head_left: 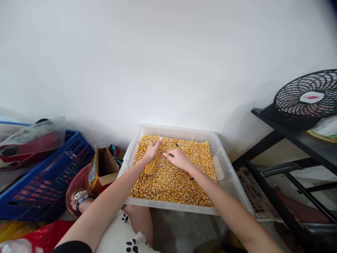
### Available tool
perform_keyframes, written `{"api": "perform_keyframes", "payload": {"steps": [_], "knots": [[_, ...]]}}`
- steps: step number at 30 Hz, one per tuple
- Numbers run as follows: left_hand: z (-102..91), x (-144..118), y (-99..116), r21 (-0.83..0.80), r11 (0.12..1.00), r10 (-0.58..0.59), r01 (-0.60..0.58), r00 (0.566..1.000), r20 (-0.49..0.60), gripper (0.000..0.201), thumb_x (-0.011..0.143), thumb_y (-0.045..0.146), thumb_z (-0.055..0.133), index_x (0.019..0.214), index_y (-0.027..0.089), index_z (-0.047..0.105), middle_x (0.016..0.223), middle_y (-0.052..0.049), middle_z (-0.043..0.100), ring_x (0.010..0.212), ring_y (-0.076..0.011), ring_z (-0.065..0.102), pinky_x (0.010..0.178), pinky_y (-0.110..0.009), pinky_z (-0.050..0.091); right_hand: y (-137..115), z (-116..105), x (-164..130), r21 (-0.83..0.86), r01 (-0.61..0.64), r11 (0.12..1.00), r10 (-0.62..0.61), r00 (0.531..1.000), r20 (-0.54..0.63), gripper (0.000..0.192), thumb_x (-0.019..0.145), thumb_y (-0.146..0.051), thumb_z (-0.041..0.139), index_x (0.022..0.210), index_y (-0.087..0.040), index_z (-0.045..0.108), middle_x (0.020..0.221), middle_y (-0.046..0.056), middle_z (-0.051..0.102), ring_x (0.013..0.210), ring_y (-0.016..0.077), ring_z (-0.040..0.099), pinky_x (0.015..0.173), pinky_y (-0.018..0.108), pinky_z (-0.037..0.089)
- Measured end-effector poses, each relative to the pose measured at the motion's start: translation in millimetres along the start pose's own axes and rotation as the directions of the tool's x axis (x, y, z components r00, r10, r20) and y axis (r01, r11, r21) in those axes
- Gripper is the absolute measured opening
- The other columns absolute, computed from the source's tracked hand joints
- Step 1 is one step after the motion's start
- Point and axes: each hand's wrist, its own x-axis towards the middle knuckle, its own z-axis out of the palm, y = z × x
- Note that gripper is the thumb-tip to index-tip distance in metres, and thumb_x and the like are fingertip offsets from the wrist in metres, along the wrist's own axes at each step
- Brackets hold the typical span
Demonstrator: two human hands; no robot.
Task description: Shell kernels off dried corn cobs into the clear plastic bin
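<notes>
My left hand (152,151) is closed around an ear of corn (153,166), tilted over a bed of loose kernels. Rows of kernels still cover the part of the ear that shows below the hand. Close to the ear's right side, my right hand (177,159) is closed on a thin tool with a green part (171,155); its tip is too small to make out. Loose yellow and white corn kernels (168,188) fill much of a translucent plastic bin (231,182) under both hands.
A blue plastic basket (52,179) and an open cardboard box (105,165) stand left of the bin. To the right, a black fan (305,95) rests on a black metal-framed stand (289,138). A white wall (168,63) rises behind the bin.
</notes>
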Motion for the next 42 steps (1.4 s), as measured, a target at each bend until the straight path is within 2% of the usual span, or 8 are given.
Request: {"api": "perform_keyframes", "payload": {"steps": [4,8,14,21,27,31,35,42], "knots": [[-1.6,0,0,0.004,1.0,-0.001,0.001,1.0,0.007,0.062,0.071,0.075,0.038,0.061,0.015,0.053,0.056,-0.003,0.053,0.063,-0.0186,0.049,0.061,-0.028,0.038,-2,6,0,-0.005,-0.026,1.0,0.026,0.999,-0.032,0.034,0.087,-0.032,0.046,0.059,-0.016,0.056,0.053,-0.002,0.049,0.052,0.0099,0.039,0.052,0.022,0.024],[-0.9,1,0,0.051,0.999,0.014,-0.011,0.998,-0.064,0.061,0.071,0.075,0.036,0.059,0.017,0.048,0.056,-0.002,0.048,0.063,-0.0172,0.045,0.061,-0.027,0.035,-9,13,-1,0.008,-0.104,0.995,0.105,0.992,-0.066,0.038,0.088,-0.035,0.044,0.056,-0.017,0.054,0.051,-0.001,0.048,0.051,0.0105,0.039,0.052,0.024,0.024],[5.0,-1,0,0.161,0.985,0.07,-0.058,0.995,-0.073,0.057,0.077,0.071,0.031,0.055,0.019,0.04,0.052,0.002,0.037,0.056,-0.0133,0.036,0.054,-0.025,0.028,-13,24,-4,0.249,-0.29,0.924,0.308,0.951,-0.034,0.037,0.086,-0.035,0.044,0.055,-0.017,0.053,0.046,-0.003,0.044,0.047,0.0107,0.04,0.05,0.023,0.027],[7.3,-7,6,0.197,0.977,0.1,-0.081,0.991,-0.092,0.055,0.08,0.066,0.032,0.054,0.019,0.038,0.052,0.002,0.038,0.056,-0.0129,0.037,0.053,-0.024,0.028,-14,34,-11,0.114,-0.192,0.975,0.212,0.957,-0.198,0.037,0.085,-0.032,0.043,0.051,-0.018,0.048,0.051,0.0,0.049,0.05,0.0116,0.04,0.052,0.026,0.024],[10.9,-12,8,0.266,0.958,0.124,-0.11,0.992,-0.035,0.053,0.081,0.063,0.033,0.055,0.018,0.045,0.052,0.001,0.042,0.057,-0.0145,0.042,0.056,-0.025,0.028,-11,37,-3,0.349,-0.374,0.859,0.399,0.917,-0.001,0.037,0.086,-0.036,0.039,0.059,-0.016,0.055,0.047,-0.003,0.043,0.044,0.0106,0.037,0.047,0.024,0.026],[8.1,-11,5,0.235,0.968,0.109,-0.092,0.992,-0.06,0.053,0.081,0.063,0.032,0.055,0.018,0.043,0.051,0.002,0.041,0.055,-0.0135,0.04,0.054,-0.025,0.027,-3,26,5,0.278,-0.233,0.932,0.22,0.972,0.078,0.035,0.083,-0.035,0.046,0.054,-0.017,0.051,0.043,-0.005,0.038,0.043,0.0092,0.034,0.047,0.023,0.024],[5.6,-9,8,0.264,0.954,0.149,-0.141,0.989,-0.012,0.052,0.082,0.061,0.033,0.055,0.018,0.043,0.05,0.002,0.039,0.053,-0.0125,0.039,0.053,-0.024,0.026,4,10,8,0.169,-0.088,0.982,0.07,0.992,0.109,0.037,0.083,-0.034,0.046,0.05,-0.017,0.045,0.044,-0.006,0.037,0.045,0.0082,0.034,0.048,0.022,0.022],[4.5,-20,23,0.473,0.802,0.29,-0.365,0.93,0.226,0.044,0.084,0.052,0.038,0.061,0.017,0.053,0.054,-0.002,0.05,0.055,-0.0152,0.047,0.055,-0.026,0.027,17,-3,1,0.05,-0.025,0.998,0.012,0.969,0.248,0.037,0.081,-0.037,0.049,0.052,-0.015,0.05,0.044,-0.006,0.037,0.046,0.0079,0.032,0.049,0.023,0.02]]}}
